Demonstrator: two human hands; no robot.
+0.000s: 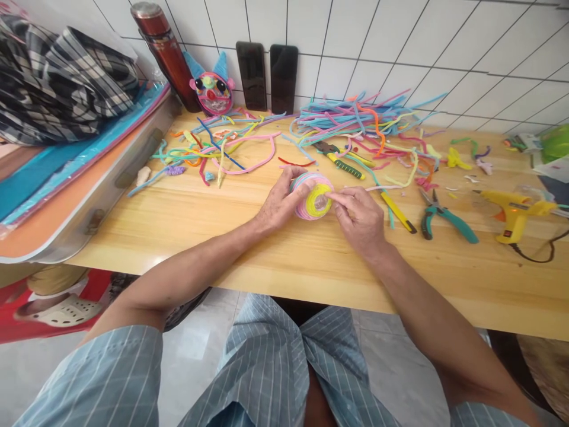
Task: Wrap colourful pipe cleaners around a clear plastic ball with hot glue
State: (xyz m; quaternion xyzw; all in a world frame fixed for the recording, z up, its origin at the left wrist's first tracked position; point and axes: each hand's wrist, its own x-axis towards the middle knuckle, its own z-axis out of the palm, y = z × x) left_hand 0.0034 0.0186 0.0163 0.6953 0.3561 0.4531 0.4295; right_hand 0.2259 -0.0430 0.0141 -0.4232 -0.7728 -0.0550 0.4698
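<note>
One head-worn camera looks forward and steeply down, close above the near edge of the surface (pixel 191 216). Its view spans from the tiled wall (pixel 340 35) behind the far edge to the wearer's lap (pixel 271 362).

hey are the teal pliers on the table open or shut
Open: the teal pliers lie with their two handles spread well apart.

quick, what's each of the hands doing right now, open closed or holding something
Left hand: closed, holding the round coiled piece.
Right hand: curled, at the piece's yellow ring; whether it pinches anything cannot be told.
</note>
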